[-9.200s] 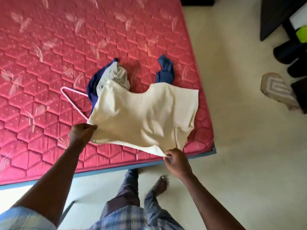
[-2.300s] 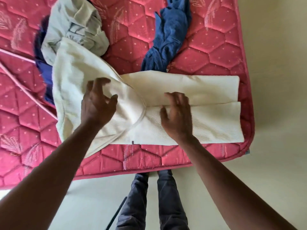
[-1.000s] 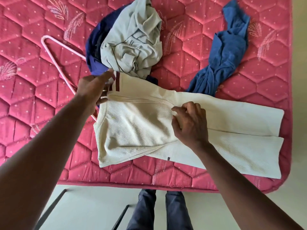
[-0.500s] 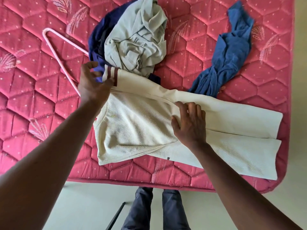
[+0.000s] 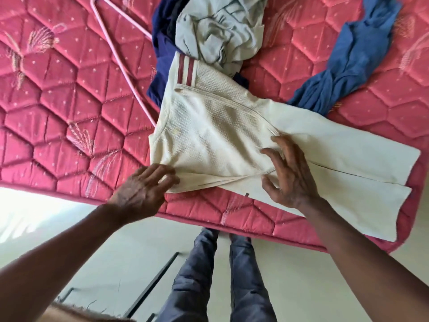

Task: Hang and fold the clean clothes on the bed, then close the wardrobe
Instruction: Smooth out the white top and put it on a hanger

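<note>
Cream shirt (image 5: 209, 140) on mattress (image 5: 58, 112); left hand (image 5: 141, 189), right hand (image 5: 290, 177) touching.

Mattress (image 5: 58, 112) fills upper frame; floor (image 5: 301, 287) below it. Folded shirt (image 5: 220, 140) lies on mattress, centre to right, along the near edge. Hanger (image 5: 111, 45) upper left, its lower end running under shirt's left edge. Crumpled garment (image 5: 220, 31) top centre, on top of a second garment (image 5: 162, 43); shirt's upper corner overlaps that one. Twisted garment (image 5: 352, 59) upper right, lower end meeting shirt's far edge. Left hand (image 5: 141, 191) at shirt's lower-left corner; right hand (image 5: 290, 175) on its middle.
</note>
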Action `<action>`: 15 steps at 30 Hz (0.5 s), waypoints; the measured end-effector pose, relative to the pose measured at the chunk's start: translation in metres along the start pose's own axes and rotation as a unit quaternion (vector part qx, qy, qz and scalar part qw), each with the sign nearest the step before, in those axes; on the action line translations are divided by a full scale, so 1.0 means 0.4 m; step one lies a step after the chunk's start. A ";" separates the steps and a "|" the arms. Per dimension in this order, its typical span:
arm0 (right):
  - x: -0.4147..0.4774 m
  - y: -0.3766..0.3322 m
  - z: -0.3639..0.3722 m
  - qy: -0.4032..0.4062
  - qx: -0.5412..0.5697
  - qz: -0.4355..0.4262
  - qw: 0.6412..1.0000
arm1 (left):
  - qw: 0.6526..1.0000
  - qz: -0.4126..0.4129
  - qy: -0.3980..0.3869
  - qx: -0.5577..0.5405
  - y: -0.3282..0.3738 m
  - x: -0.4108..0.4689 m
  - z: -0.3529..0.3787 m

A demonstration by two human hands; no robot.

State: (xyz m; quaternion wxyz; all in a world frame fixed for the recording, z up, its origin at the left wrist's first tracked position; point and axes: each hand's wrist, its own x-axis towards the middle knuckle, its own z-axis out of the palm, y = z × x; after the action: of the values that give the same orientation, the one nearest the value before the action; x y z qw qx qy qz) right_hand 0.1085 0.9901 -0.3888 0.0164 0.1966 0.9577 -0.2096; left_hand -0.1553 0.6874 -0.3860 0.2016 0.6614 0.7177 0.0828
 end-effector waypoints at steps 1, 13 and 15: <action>-0.005 0.001 -0.006 -0.004 0.008 -0.003 1.000 | 1.000 -0.004 0.017 -0.002 -0.003 0.012 -0.013; -0.007 0.003 -0.032 0.093 -0.065 0.097 0.989 | 0.993 -0.094 0.059 -0.050 -0.052 0.087 -0.115; -0.002 -0.001 -0.025 0.096 -0.053 0.110 0.988 | 0.997 -0.020 -0.056 0.043 -0.040 0.045 -0.071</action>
State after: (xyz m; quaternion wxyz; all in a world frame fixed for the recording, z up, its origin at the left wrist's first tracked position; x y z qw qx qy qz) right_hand 0.1096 0.9935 -0.3792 -0.0418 0.3190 0.9371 -0.1354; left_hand -0.1820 0.7076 -0.3698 0.2146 0.6585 0.7213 0.0105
